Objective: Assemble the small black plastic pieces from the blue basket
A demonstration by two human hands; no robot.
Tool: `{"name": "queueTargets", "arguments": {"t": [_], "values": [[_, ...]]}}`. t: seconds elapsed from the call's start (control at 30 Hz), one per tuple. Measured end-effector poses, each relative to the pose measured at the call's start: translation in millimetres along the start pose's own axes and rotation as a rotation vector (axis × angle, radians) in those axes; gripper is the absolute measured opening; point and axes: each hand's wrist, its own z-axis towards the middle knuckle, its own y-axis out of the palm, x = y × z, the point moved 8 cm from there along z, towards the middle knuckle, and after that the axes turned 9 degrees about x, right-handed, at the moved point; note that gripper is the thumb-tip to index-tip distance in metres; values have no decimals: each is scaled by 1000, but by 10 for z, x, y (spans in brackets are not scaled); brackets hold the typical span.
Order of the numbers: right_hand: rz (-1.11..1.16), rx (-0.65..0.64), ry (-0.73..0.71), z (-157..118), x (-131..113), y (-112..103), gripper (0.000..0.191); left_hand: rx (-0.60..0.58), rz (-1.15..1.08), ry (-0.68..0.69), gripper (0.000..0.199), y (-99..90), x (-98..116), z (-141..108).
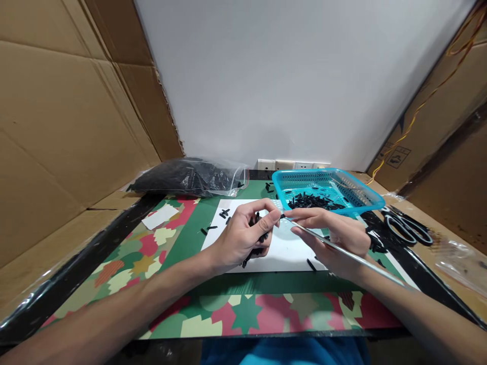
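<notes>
Near the middle of the view, my left hand (239, 230) is closed around several small black stick-like pieces (263, 236). Its thumb and forefinger pinch one more short black piece (282, 216). My right hand (338, 235) grips a long, thin silver rod-like tool (353, 257), whose back end runs along the forearm. The tool's tip meets or nearly meets the pinched piece; contact is too small to make out. Both hands are above a white sheet (283, 256), where loose black pieces (311, 264) are scattered.
A blue plastic basket (367, 196) holding many black pieces stands behind my right hand. At the back left lies a clear bag (186, 176) filled with dark material. Black-handled scissors (399, 229) rest on the right. Cardboard walls (68, 101) flank the patterned mat (243, 314).
</notes>
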Motion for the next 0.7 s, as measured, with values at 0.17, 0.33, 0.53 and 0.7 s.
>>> {"name": "queueTargets", "arguments": {"t": [0.17,0.33,0.53,0.7], "values": [[55,-39,140,24,98,21,11,32,117,49,26,-34,35,-5],[84,-53,143,51,108,19,12,34,153,43,28,-32,39,-4],[3,-86,-11,42,-12,70,16,36,56,-30,31,-2,11,-14],[-195,-94,-300,-56,-141,112,15,13,-95,-178,32,68,-112,-18]]}}
